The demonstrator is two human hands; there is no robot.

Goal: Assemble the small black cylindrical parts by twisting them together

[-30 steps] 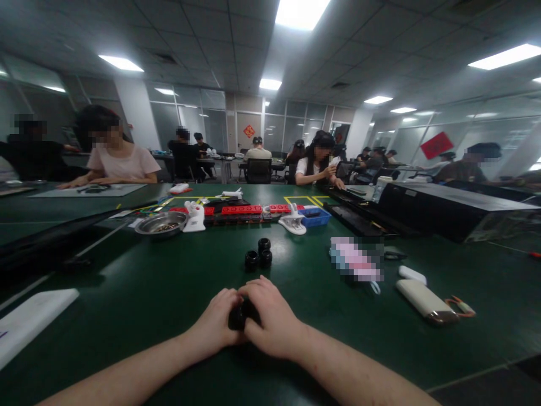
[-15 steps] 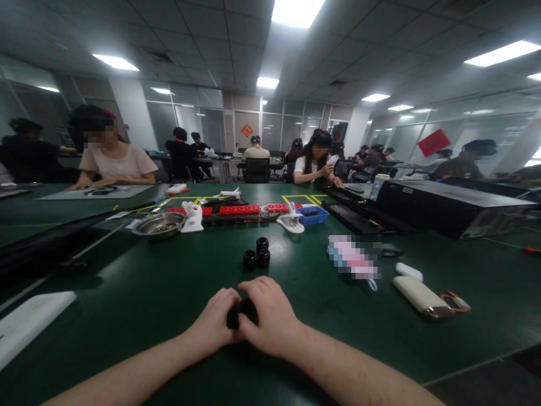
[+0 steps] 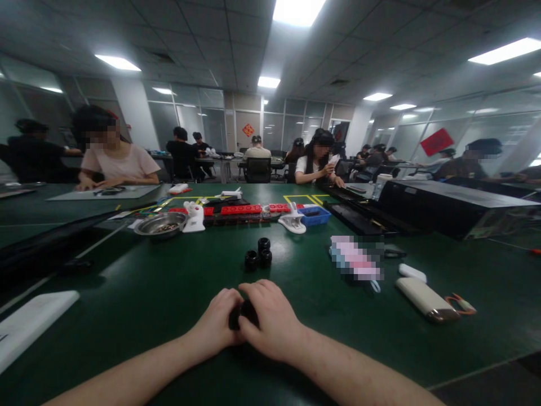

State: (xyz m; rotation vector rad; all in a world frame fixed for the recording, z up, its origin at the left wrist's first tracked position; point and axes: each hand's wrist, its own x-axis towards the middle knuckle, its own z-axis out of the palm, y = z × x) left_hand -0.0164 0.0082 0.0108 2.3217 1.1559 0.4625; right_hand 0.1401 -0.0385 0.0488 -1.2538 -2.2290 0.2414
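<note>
I grasp 1 black piece between my left hand and right hand, low over the near part of the green table; my fingers hide most of it. Just beyond stand 3 black ring-like pieces, grouped and untouched. The held piece is not among them yet; whether those 3 are finished or waiting, I cannot tell.
</note>
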